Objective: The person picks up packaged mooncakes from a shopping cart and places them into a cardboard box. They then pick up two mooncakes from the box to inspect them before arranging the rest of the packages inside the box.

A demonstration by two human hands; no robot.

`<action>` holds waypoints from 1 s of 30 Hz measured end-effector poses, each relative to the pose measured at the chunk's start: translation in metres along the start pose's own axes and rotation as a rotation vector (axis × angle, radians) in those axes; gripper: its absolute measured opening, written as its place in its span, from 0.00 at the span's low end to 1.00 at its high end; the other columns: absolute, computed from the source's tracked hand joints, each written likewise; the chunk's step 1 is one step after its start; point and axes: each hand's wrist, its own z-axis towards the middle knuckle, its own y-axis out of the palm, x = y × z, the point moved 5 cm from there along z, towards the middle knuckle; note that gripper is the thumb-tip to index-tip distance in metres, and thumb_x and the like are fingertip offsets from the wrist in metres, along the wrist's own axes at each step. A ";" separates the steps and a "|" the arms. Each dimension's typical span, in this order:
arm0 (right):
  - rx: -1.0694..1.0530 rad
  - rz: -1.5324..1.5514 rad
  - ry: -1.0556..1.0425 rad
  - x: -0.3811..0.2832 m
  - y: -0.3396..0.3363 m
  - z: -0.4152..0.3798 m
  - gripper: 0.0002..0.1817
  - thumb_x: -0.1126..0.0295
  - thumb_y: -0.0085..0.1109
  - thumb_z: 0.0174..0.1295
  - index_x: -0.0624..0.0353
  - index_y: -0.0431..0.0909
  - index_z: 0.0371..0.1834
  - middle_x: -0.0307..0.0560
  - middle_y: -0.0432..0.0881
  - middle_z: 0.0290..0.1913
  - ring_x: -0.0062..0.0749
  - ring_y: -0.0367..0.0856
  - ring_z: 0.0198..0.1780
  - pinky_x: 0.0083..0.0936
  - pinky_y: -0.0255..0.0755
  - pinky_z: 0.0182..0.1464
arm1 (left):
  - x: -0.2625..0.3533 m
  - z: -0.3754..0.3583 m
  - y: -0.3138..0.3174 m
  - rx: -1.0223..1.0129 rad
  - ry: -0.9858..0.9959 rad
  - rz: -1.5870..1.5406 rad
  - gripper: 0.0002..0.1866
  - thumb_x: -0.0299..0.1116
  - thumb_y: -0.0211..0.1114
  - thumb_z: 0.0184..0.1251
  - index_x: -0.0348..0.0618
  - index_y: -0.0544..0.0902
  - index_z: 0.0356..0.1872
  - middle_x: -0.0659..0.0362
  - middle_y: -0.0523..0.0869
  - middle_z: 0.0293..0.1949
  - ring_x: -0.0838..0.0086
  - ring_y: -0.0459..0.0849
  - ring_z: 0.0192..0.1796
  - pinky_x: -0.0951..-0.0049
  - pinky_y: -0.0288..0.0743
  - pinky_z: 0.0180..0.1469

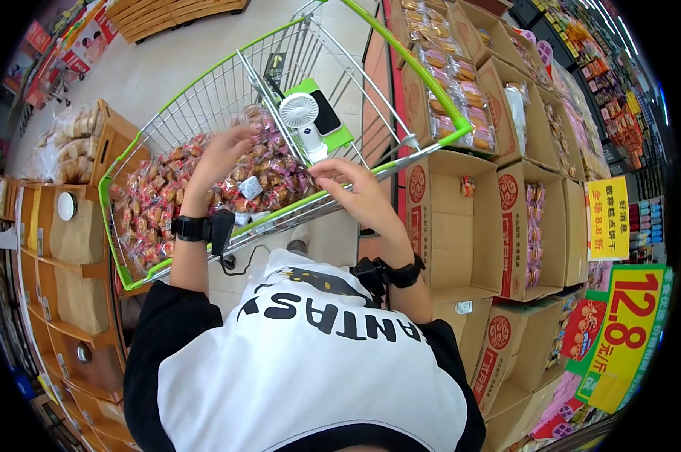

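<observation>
A shopping cart (176,94) with a green rim stands before me, its basket heaped with small wrapped pastries (156,192) in clear and red packaging. My left hand (224,157) hovers over the heap, fingers extended to the right, with nothing visible in it. On the near right side, my right hand (354,192) is above the cart's rim, its fingers apart and loosely bent toward the pastries. Just beyond the right fingertips lies a white handheld fan (301,113). Beside the fan, a dark-screened phone (325,113) rests on a green panel of the cart.
Cardboard boxes (461,256) line the right side, several holding packaged pastries (461,90). Yellow and green price signs (627,324) hang there. A wooden shelf (77,248) stands on the left, with bagged bread (73,147) at its top. A wooden pallet-like stand (167,16) is at the back.
</observation>
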 end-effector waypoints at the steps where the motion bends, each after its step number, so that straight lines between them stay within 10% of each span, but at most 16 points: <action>1: -0.039 0.014 0.058 0.004 0.007 0.007 0.11 0.73 0.51 0.57 0.61 0.75 0.43 0.42 0.77 0.41 0.23 0.76 0.40 0.20 0.70 0.42 | -0.011 0.002 -0.001 -0.009 -0.031 0.001 0.14 0.30 0.52 0.60 0.37 0.75 0.46 0.56 0.80 0.39 0.75 0.77 0.42 0.76 0.70 0.44; 13: -0.321 0.007 0.032 0.045 0.080 0.062 0.06 0.79 0.50 0.50 0.63 0.73 0.33 0.40 0.69 0.17 0.22 0.67 0.20 0.22 0.63 0.26 | -0.141 0.024 -0.011 -0.154 -0.342 -0.018 0.15 0.33 0.51 0.60 0.38 0.73 0.47 0.60 0.79 0.32 0.78 0.78 0.34 0.78 0.70 0.35; 24: -0.284 0.056 0.220 0.079 0.106 0.093 0.07 0.72 0.52 0.55 0.64 0.75 0.34 0.44 0.74 0.20 0.24 0.71 0.23 0.22 0.66 0.29 | -0.245 0.063 0.033 -0.174 -0.585 -0.158 0.14 0.35 0.51 0.59 0.36 0.76 0.40 0.59 0.80 0.29 0.75 0.78 0.28 0.74 0.73 0.29; 30: -0.267 -0.066 0.196 0.112 0.109 0.099 0.16 0.63 0.47 0.60 0.64 0.76 0.23 0.49 0.75 0.23 0.38 0.72 0.30 0.29 0.66 0.37 | -0.300 0.083 0.065 -0.242 -0.475 0.118 0.16 0.36 0.54 0.55 0.40 0.75 0.44 0.44 0.78 0.34 0.55 0.79 0.35 0.63 0.72 0.40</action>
